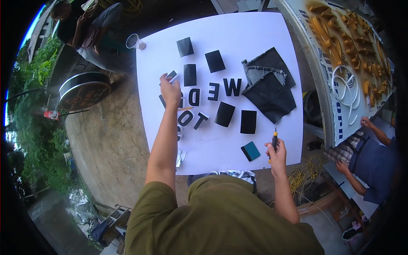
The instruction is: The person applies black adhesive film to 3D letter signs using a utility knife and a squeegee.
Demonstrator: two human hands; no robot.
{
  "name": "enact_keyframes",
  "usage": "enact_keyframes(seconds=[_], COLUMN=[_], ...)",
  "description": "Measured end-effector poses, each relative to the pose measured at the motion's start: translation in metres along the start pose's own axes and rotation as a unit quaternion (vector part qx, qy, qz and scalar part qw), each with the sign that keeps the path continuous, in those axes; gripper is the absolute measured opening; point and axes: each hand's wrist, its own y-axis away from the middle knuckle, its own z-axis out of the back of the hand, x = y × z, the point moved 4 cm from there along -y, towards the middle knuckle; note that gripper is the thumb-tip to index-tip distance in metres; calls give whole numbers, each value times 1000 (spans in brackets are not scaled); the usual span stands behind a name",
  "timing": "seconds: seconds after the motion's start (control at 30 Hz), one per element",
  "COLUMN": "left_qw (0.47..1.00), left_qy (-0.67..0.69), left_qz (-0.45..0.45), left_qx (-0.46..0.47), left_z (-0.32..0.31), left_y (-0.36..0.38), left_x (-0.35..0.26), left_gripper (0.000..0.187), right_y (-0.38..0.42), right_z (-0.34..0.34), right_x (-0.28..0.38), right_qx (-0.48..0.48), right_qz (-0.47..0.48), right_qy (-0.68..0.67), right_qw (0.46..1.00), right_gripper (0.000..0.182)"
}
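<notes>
My left hand [171,90] is at the left side of the white tabletop [221,155], its fingers closed on a small dark piece with a white side [172,75]. My right hand [277,155], near the front right, grips a yellow-and-black craft knife [274,140] with its thin metal tip pointing away from me. Beside it lies a teal squeegee [250,151] with a black edge. Black cut-out letters, among them a W [232,87], an E [213,91], a D [194,97] and a T [200,120], lie mid-table. My left forearm partly hides other letters and a pencil [185,109].
Several black rectangles [215,61] and a folded dark cloth [272,91] lie on the table. A clear cup [135,41] stands at its far left corner. Right, a signboard [340,106] carries orange shapes, with a person [369,157] beside it. Another person [91,34] is at upper left.
</notes>
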Motion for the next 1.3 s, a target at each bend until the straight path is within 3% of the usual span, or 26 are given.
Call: enact_keyframes(seconds=[0.1,0.2,0.3,0.4,0.53,0.67,0.77,0.93,1.17,1.3], left_qw=[987,970,962,964,976,986,887,827,759,658], left_qy=[-159,-233,-257,-235,-184,113,407,479,481,537], left_qz=[2,-25,-36,-65,-21,58,121,139,203,291], left_qx=[15,61,83,101,111,108,183,258,388,440], left_z=[22,21,4,-14,-23,4,56,137,176,182], left_y=[-34,-43,-49,-60,-67,-57,-22,62,192,238], left_x=[51,65,76,85,92,85,53,38,49,50], left_gripper=[83,91,87,79,67,66,64,53,49,48], right_y=[0,8,18,34,54,65,63,70,107,136], right_z=[0,1,2,4,-2,-21,-45,-85,-132,-165], right_x=[-7,-13,-16,-19,-28,-27,-14,7,-1,8], right_qx=[-1,-8,-10,-18,-20,-10,-3,8,31,74], right_qz=[-6,-12,-16,-31,-47,-38,-7,53,99,121], right_qy=[6,16,27,33,43,46,47,42,51,53], right_qw=[1000,1000,999,999,998,998,999,998,993,989], right_gripper=[37,38,38,38,41,41,40,39,40,46])
